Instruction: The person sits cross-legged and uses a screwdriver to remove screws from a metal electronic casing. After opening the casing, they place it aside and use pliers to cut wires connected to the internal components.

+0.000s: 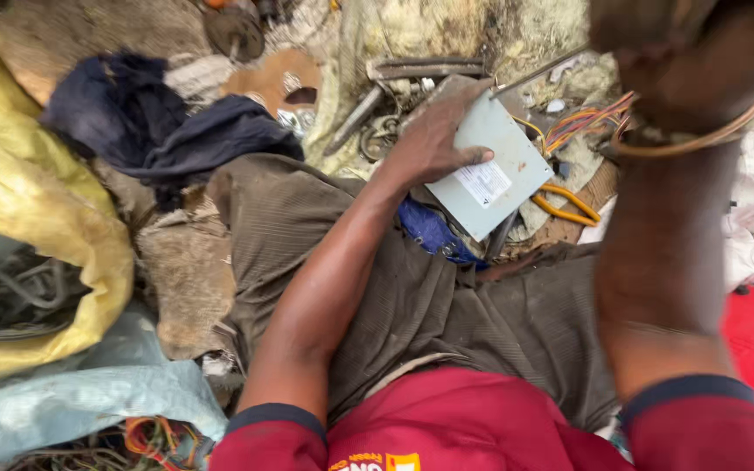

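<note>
I see a big yellow sack (37, 218) at my left and a dark blue cloth (154, 126) beyond it. My left hand (434, 139) presses flat, fingers spread, on a grey metal box (490, 170) resting past my knee. My right hand (687, 65) is raised close, closed around a bundle of coloured wires (582, 122) running from the box.

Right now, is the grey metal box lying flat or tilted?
Tilted. The grey metal box rests propped at an angle, the left hand pressing its upper edge; coloured wires trail from its far side.
</note>
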